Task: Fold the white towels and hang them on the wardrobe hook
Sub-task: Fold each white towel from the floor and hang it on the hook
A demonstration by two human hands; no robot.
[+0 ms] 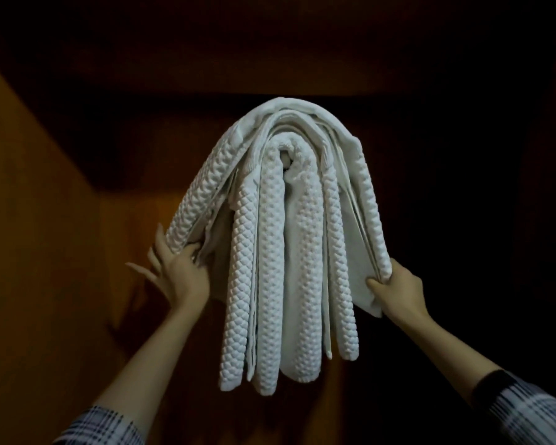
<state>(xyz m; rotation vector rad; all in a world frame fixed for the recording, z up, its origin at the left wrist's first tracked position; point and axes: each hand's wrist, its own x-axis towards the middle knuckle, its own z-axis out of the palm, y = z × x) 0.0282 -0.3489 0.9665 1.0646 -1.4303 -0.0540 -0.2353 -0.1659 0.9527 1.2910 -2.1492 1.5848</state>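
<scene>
Several folded white towels [280, 239] with a waffle weave hang draped in nested arches inside a dark wardrobe, their ends pointing down toward me. What they hang on is hidden under the innermost fold [286, 157]. My left hand [177, 274] reaches up to the lower left edge of the outermost towel, thumb against the cloth and fingers spread. My right hand [395, 285] grips the lower right corner of that same towel, fingers curled round its edge.
A brown wooden side panel [39, 220] of the wardrobe rises on the left. The back and right of the wardrobe interior [463, 155] are in deep shadow. Plaid sleeves cover both my forearms at the bottom corners.
</scene>
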